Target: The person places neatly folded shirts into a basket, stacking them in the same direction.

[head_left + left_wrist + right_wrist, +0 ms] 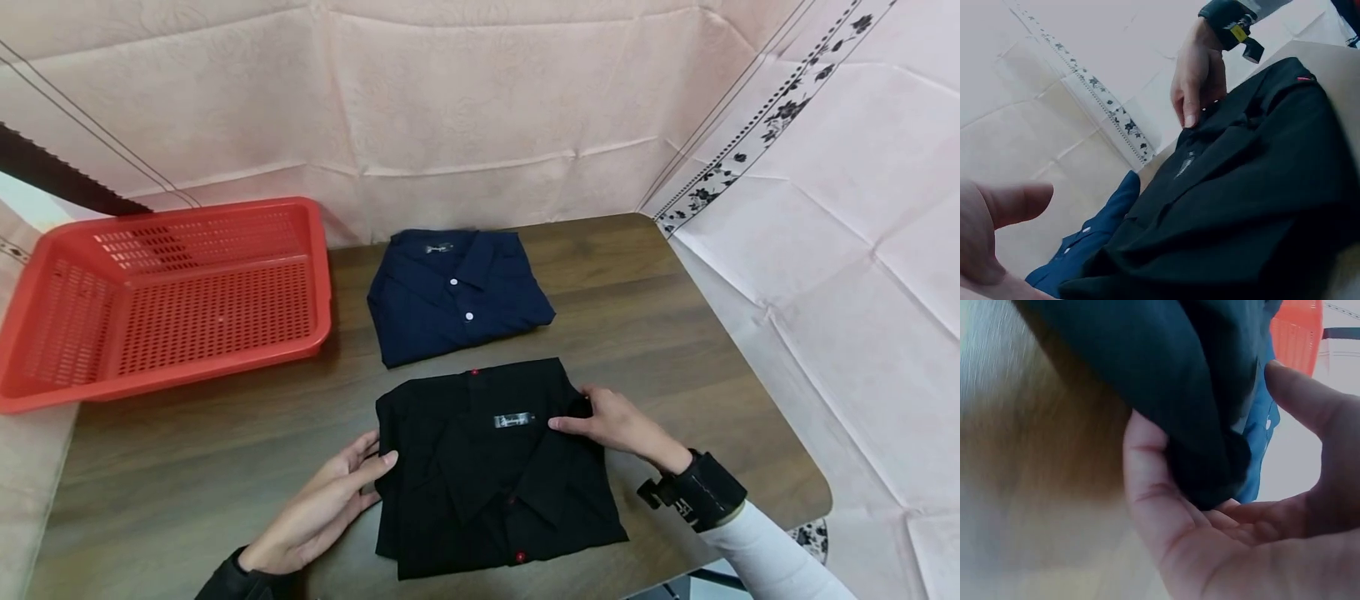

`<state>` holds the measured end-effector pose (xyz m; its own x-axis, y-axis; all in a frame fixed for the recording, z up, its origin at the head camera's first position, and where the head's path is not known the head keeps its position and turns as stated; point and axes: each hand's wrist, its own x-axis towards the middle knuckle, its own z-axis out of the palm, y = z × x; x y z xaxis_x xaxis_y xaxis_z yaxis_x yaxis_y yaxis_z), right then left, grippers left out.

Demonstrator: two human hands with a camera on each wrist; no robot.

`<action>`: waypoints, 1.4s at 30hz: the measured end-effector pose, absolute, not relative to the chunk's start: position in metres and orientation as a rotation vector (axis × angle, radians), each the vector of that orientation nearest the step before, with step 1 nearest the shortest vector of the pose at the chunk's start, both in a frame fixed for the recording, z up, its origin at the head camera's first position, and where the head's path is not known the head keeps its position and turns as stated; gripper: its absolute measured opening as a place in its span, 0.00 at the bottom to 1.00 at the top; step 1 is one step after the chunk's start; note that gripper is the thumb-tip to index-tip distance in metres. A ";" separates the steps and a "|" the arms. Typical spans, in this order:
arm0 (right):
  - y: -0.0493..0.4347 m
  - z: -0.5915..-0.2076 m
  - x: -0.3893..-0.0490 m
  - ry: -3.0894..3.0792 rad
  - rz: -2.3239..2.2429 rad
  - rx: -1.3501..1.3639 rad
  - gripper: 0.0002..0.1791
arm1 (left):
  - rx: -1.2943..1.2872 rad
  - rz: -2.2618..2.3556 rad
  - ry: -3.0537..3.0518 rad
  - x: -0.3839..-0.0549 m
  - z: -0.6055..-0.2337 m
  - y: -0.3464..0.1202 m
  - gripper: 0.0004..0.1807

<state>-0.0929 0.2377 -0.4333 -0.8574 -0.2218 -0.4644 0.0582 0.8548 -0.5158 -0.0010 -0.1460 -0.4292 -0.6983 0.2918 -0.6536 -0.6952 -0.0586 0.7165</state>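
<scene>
Fingers: right hand [626, 429] curled round black shirt [476, 500], left hand [322, 512] spread at its edge | I judge: steadying the fold

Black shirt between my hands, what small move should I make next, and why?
Probably lower the thumb of your left hand onto the left edge of the black shirt: in the left wrist view that thumb stands off the cloth, while the right wrist view shows fingers of your right hand tucked under the other side. That should even out your hold.
</scene>
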 end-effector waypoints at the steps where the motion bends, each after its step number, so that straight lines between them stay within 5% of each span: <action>1: 0.237 -0.433 -0.092 2.489 -0.752 -0.125 0.51 | -0.439 1.840 1.520 -0.001 -0.430 -0.145 0.59; 10: 0.231 -0.435 -0.084 2.220 -1.099 -0.007 0.58 | -0.392 1.962 1.423 -0.001 -0.437 -0.134 0.54; 17: 0.228 -0.438 -0.080 1.993 -1.247 0.031 0.33 | -0.355 2.031 1.370 0.002 -0.444 -0.131 0.48; 23: 0.224 -0.442 -0.074 1.767 -1.400 -0.001 0.27 | -0.348 1.973 1.429 0.002 -0.449 -0.127 0.41; 36: 0.228 -0.439 -0.067 1.617 -1.515 -0.148 0.30 | -0.310 1.921 1.486 0.007 -0.457 -0.117 0.53; 42: 0.224 -0.440 -0.067 1.650 -1.520 -0.147 0.23 | -0.322 1.959 1.471 0.008 -0.461 -0.118 0.51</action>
